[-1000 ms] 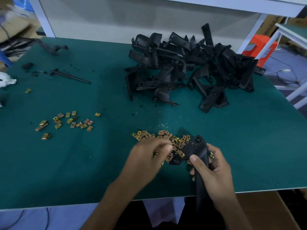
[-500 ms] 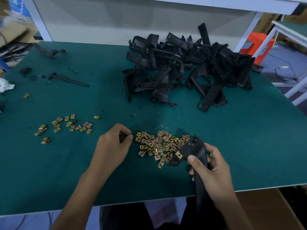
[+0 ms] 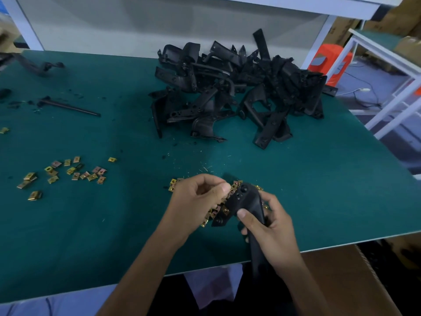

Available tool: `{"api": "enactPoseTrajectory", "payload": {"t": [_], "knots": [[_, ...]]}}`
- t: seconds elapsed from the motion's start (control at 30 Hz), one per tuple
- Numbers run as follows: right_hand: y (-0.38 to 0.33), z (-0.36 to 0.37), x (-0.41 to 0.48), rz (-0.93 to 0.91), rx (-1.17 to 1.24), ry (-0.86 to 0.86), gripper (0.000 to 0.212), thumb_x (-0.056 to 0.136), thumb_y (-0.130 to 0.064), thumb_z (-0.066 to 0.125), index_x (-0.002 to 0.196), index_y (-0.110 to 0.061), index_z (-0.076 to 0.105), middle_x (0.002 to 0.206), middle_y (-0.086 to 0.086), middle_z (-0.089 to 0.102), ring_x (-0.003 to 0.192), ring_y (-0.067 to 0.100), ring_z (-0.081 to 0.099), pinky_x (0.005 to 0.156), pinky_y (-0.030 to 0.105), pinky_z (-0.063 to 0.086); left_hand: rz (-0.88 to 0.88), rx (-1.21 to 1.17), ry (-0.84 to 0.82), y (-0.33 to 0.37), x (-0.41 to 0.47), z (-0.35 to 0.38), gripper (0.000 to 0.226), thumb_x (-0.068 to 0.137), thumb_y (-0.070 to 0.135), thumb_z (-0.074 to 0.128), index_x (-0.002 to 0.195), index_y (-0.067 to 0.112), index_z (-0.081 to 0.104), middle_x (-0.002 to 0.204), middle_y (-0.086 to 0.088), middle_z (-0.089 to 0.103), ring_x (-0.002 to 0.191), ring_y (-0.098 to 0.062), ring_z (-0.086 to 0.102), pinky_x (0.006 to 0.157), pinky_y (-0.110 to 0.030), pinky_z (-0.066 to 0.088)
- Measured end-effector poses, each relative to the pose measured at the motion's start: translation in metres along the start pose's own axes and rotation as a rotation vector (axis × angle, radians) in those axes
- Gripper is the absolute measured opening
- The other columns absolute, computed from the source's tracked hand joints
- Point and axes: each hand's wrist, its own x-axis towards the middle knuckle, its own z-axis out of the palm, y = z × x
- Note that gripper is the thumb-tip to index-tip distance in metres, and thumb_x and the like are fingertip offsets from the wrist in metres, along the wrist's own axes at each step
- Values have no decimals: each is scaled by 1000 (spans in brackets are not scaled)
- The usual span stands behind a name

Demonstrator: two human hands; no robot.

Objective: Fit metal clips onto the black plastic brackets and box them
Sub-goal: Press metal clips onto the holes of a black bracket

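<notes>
Nearest, a brown box (image 3: 341, 283) is showing below the near edge of the desk (image 3: 330, 197), on the right. Just above it the right hand (image 3: 271, 226) is gripping a bracket (image 3: 245, 199) by its long stem. The thumb is lying across the front and the fingers are wrapping round behind. The stem is running down past the desk edge, while the wide, holed head is pointing up and left over the clips (image 3: 213, 213).

The left hand (image 3: 198, 201) is hovering just left of that head. Its fingers are curling in and the thumb tip is pressing against the forefinger. Whether a clip is sitting in that pinch cannot be told.

The clips are lying in a small heap on the desk under both hands, half hidden by them.

Further left, well apart, loose clips (image 3: 75, 172) are lying scattered flat on the green top, with a lone clip (image 3: 3, 130) sitting at the left edge. Beyond them a thin dark rod (image 3: 68, 107) is lying among black crumbs.

Further back, right of centre, the bracket heap (image 3: 227, 94) is sitting in a tangled mound. Behind the desk's far right corner an orange stool (image 3: 328, 62) is standing on the floor.
</notes>
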Motion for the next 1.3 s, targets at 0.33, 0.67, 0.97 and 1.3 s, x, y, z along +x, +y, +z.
{"api": "enactPoseTrajectory", "payload": {"t": [0.33,0.67,0.97,1.3], "knots": [[1,-2,1,26,24,-25,41,76,-42,82,114,-42,66,77,9,72,60,18,65,53,28,52,-96,34,-102,-5,6,5,20,100,28,62,84,23,73,75,9,70,67,-3,61,63,-15,49],[4,-4,2,19,40,-35,42,78,-43,81,116,-40,66,77,11,71,60,18,65,53,28,52,-168,-216,-6,-4,5,6,24,104,12,52,109,18,74,82,4,69,73,-6,61,72,-19,54],[7,-4,2,20,36,-31,42,78,-42,81,117,-39,66,76,11,71,61,20,65,53,30,53,-137,-154,15,-2,4,15,13,106,17,50,108,16,63,92,6,78,81,-7,71,68,-14,53],[8,-4,3,15,38,-37,43,78,-41,82,117,-40,65,78,11,70,61,20,65,54,30,53,-103,-135,6,-4,-2,26,15,98,14,64,102,23,76,95,6,78,88,-3,72,70,-11,50]]}}
